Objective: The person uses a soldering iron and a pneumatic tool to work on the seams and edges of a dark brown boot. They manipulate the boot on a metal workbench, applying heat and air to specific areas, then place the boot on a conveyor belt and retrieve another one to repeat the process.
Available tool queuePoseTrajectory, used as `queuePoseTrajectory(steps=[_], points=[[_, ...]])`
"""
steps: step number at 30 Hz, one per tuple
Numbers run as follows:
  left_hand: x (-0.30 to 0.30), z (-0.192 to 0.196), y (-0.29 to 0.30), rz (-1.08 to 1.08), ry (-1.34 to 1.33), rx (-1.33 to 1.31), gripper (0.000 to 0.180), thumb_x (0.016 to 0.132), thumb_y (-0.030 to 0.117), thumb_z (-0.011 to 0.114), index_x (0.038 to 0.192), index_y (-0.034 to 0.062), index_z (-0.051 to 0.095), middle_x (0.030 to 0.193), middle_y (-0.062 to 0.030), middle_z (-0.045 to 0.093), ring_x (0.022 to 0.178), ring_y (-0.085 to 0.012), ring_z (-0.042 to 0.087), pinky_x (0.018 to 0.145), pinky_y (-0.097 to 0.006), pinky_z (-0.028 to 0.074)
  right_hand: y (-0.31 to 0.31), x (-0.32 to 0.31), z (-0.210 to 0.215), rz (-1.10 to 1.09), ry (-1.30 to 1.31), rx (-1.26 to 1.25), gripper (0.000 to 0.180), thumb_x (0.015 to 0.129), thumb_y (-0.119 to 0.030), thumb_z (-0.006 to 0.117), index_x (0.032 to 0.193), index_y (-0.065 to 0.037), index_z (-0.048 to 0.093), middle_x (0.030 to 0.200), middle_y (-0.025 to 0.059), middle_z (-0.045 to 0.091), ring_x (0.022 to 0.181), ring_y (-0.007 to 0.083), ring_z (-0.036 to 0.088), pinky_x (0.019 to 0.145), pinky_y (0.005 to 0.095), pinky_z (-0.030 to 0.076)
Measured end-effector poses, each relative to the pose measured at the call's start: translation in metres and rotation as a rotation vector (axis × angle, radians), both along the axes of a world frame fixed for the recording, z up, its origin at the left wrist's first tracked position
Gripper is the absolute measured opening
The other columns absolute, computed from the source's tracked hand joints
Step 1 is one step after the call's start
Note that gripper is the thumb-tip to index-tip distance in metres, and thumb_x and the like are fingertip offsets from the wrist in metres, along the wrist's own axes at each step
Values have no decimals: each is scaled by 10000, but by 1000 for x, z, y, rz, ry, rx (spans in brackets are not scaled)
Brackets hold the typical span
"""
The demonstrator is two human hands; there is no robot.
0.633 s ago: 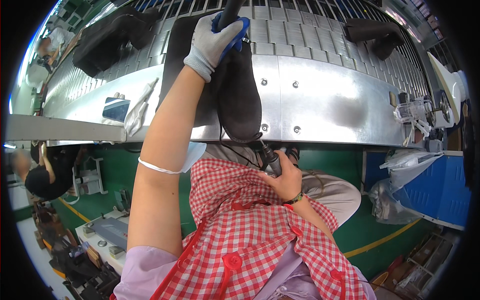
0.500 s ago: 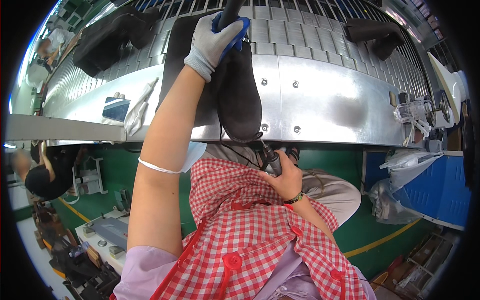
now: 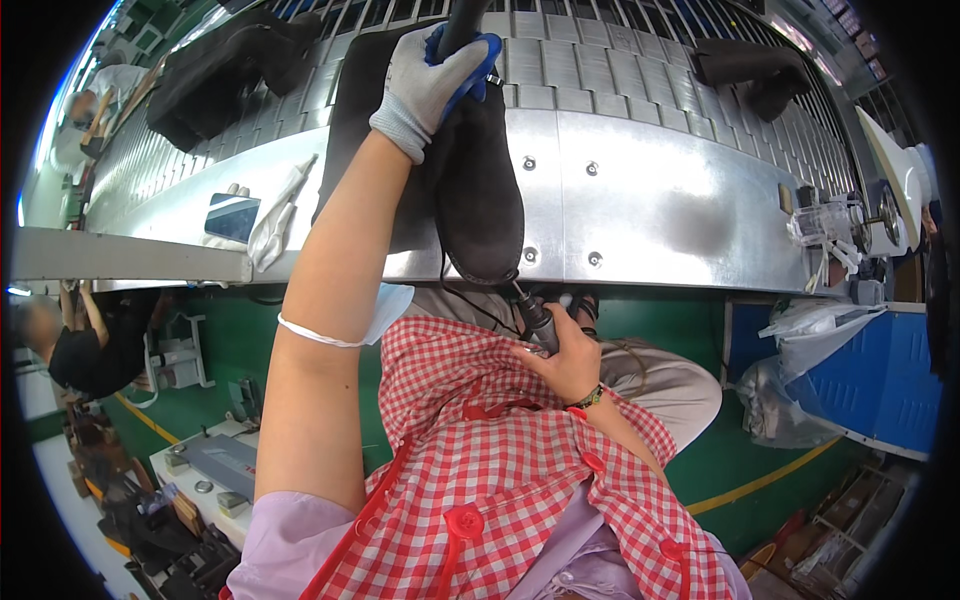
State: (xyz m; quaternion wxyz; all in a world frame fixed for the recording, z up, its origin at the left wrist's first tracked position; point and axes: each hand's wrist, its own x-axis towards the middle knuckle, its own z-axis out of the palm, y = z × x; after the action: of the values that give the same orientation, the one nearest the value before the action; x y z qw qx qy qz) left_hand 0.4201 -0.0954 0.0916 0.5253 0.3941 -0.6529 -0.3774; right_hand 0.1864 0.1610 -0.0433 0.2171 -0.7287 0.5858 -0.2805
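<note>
A dark suede-like boot [image 3: 478, 215] lies at the metal bench's near edge, its toe toward me. My left hand [image 3: 425, 80], in a grey glove with blue palm, is closed around a dark upright part at the boot's far end. Whether that is the shaft or something inside it, I cannot tell. My bare right hand [image 3: 570, 355] grips a slim handheld rotary tool [image 3: 538, 322] with a cord. The tool's thin tip meets the edge of the toe from the near side. Dark material [image 3: 365, 130] spreads beside the boot, under my left forearm.
Beyond the plate runs a slatted metal conveyor [image 3: 570, 70] with other dark boots [image 3: 755, 75] on it. A phone [image 3: 233, 217] and white gloves [image 3: 272, 228] lie at left. A clear tape dispenser [image 3: 830, 225] stands at right, above blue crates [image 3: 850, 370]. Co-workers sit at far left.
The rotary tool's tip has shifted slightly left and toward me along the toe edge, with my right hand following. My left hand and the boot stay nearly in place.
</note>
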Motion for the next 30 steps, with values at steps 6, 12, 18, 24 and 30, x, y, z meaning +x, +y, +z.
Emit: queuePoseTrajectory(steps=[6, 12, 18, 24, 30], points=[[2, -2, -1, 33, -34, -9, 294, 911, 240, 660, 984, -44, 652, 730, -78, 644, 633, -138, 603, 611, -268, 483, 0, -1, -2, -42, -43, -39, 751, 708, -560, 805, 1210, -47, 588, 833, 151, 684, 682, 294, 693, 577, 371, 548], [1, 0, 1, 12, 52, 18, 337, 823, 343, 723, 840, 9, 684, 694, -30, 647, 627, -90, 601, 606, -254, 494, 5, 5, 1, 11, 21, -11, 754, 705, -550, 814, 1224, -55, 580, 861, 154, 686, 692, 287, 696, 565, 364, 546], [-6, 9, 11, 120, -39, -13, 302, 884, 282, 694, 909, -18, 681, 722, -38, 649, 639, -107, 606, 599, -245, 467, 6, 6, 5, 11, -44, -27, 758, 693, -541, 824, 1222, -56, 580, 882, 148, 690, 702, 304, 695, 581, 370, 550], [-31, 17, 9, 443, -111, -24, 356, 814, 349, 703, 706, 13, 651, 588, -29, 609, 536, -103, 580, 539, -271, 464, 4, -7, 16, -142, -140, -9, 725, 677, -464, 857, 1214, -63, 579, 926, 142, 699, 771, 329, 693, 657, 391, 549], [-28, 18, 12, 414, -112, -2, 345, 811, 335, 699, 722, 5, 658, 603, -38, 624, 554, -113, 597, 560, -266, 470, 0, -15, 12, -194, -140, 15, 677, 681, -415, 863, 1192, -74, 578, 936, 133, 700, 791, 332, 688, 663, 397, 545]])
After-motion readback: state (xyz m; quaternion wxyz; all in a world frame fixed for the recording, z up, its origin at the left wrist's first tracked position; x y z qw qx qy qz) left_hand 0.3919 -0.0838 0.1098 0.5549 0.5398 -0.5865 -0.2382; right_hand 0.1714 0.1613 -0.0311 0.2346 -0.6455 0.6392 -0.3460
